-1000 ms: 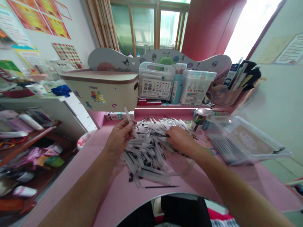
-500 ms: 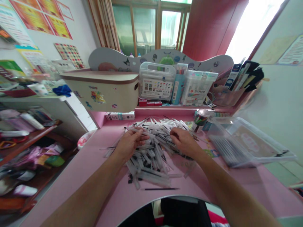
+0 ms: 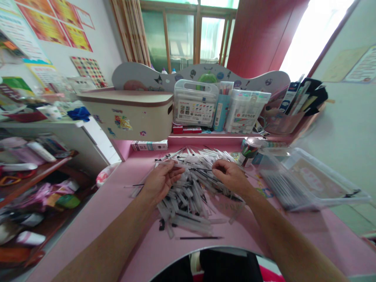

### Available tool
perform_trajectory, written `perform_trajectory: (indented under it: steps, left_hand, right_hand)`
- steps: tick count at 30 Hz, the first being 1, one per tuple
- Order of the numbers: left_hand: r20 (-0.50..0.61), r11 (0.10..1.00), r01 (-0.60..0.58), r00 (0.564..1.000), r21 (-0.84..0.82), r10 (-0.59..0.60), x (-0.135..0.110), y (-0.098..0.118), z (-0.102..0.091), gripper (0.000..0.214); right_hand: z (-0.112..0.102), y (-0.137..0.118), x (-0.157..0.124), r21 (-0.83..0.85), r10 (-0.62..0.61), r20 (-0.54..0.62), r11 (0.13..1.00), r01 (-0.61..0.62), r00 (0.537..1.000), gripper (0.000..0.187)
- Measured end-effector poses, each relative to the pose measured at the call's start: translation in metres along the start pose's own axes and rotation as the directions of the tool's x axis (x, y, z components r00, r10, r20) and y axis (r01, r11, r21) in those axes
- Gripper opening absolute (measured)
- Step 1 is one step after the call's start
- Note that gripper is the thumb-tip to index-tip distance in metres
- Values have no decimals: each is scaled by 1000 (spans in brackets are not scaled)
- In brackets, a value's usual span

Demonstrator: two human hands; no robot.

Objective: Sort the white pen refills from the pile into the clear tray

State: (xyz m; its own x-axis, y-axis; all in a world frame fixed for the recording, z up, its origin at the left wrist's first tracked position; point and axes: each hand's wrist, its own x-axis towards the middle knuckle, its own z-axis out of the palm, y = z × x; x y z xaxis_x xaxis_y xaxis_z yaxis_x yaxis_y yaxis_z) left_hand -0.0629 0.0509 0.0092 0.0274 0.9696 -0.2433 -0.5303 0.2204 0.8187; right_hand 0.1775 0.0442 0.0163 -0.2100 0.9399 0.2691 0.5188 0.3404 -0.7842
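Observation:
A heap of translucent pen barrels, caps and dark refills (image 3: 188, 196) covers the middle of the pink desk (image 3: 117, 219). Over its left side, my left hand (image 3: 160, 178) pinches a clear pen barrel (image 3: 178, 165) between thumb and forefinger, the other fingers loosely curled. Across the heap, my right hand (image 3: 230, 176) has thumb and forefinger pressed together on a thin dark pen refill (image 3: 202, 169), whose length points left toward the barrel. Between the two hands a gap remains. One loose refill (image 3: 201, 237) lies apart near the desk's front edge.
To the right stands an open clear plastic box (image 3: 289, 192) holding a row of pens, beside a jar of pens (image 3: 248, 150). A lidded cream bin (image 3: 132, 117) and marker cases (image 3: 195, 105) sit on the shelf behind. The desk's front edge curves inward at my lap.
My right hand has shifted slightly, and the dark refill at its fingertips now shows clearly. The left hand stays in nearly the same place with the barrel. The view has tilted slightly.

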Motion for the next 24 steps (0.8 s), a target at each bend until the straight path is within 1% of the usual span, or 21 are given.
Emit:
perform_trajectory:
  steps: [4, 8, 11, 13, 15, 17, 19, 20, 21, 22, 24]
  left_hand:
    - [55, 999, 6, 998, 34, -8, -3, 0, 2, 14]
    - [111, 1000, -3, 994, 26, 0, -2, 3, 0, 12]
    - [208, 997, 32, 977, 70, -46, -4, 4, -1, 9]
    - [272, 992, 68, 958, 108, -95, -8, 3, -1, 12]
    - [356, 988, 80, 927, 130, -121, -12, 1, 1, 16]
    - [467, 990, 67, 876, 128, -119, -17, -1, 4, 21]
    - [551, 991, 47, 827, 124, -108, -21, -3, 8, 28]
    - [568, 991, 40, 816, 130, -107, -23, -4, 10, 28]
    - [568, 989, 39, 815, 144, -115, -25, -5, 11, 28]
    - [557, 985, 45, 820, 168, -133, -27, -6, 12, 26]
    - [527, 969, 61, 830, 241, -183, -29, -7, 13, 24]
  right_hand:
    - [3, 2, 0, 49, -3, 20, 999, 2, 1000, 11]
    - [4, 4, 1, 143, 8, -9, 990, -6, 1000, 13]
    - [1, 2, 1, 136, 3, -15, 991, -1, 1000, 11]
    - [0, -1, 1, 178, 23, -5, 984, -22, 1000, 10]
    - [3, -2, 0, 334, 100, 40, 936, -108, 994, 10]
    - [10, -3, -2, 534, 178, 92, 822, -199, 980, 13]
    - [17, -3, -3, 679, 186, 105, 704, -207, 977, 17]
    - [20, -3, -5, 723, 165, 94, 667, -181, 982, 19]
    - [23, -4, -6, 748, 135, 84, 646, -152, 987, 21]
    - [25, -5, -7, 761, 106, 82, 636, -131, 991, 22]
    - [26, -9, -10, 769, 66, 107, 627, -125, 992, 26]
